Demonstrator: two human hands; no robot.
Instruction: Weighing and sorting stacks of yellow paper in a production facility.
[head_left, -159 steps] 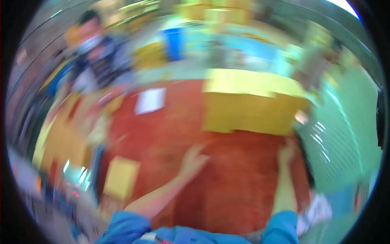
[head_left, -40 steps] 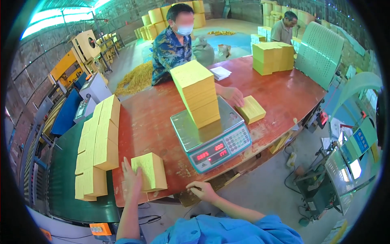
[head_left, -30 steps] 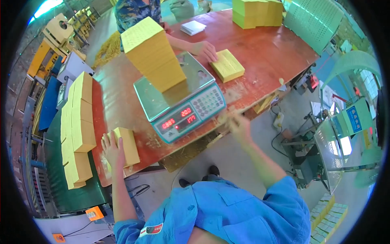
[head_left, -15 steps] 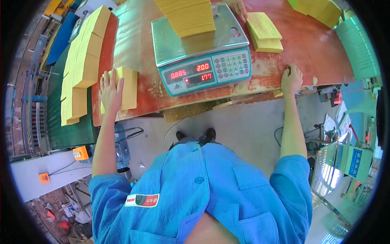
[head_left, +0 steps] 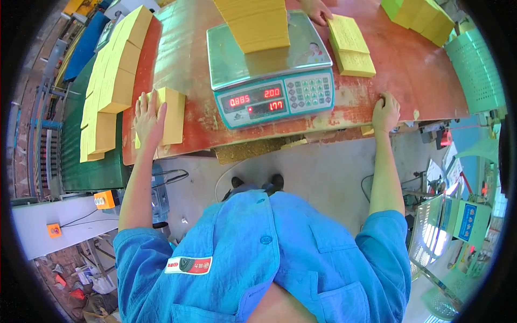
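Note:
My left hand point(head_left: 148, 119) lies flat on a stack of yellow paper point(head_left: 173, 118) at the table's left front, fingers stretched out. At the right front edge, my right hand point(head_left: 386, 112) rests on the red tabletop with its fingers curled in, and nothing shows in them. Between my hands stands a digital scale point(head_left: 274, 107) with a teal body and a lit red display. A tall block of yellow paper point(head_left: 258, 27) sits upright on its metal pan. Just right of the scale lie two overlapping smaller yellow stacks point(head_left: 353, 51).
Another person's hand point(head_left: 316, 11) touches the table behind the smaller stacks. Rows of yellow paper blocks point(head_left: 116, 81) line a green surface point(head_left: 105, 173) at the left. More blocks point(head_left: 423, 19) stand at the far right by a green perforated panel point(head_left: 474, 70). The worn red table point(head_left: 420, 81) ends before me.
The whole view has shifted slightly. Both my hands keep their places on the paper stack and the table edge, and the scale's load is unchanged.

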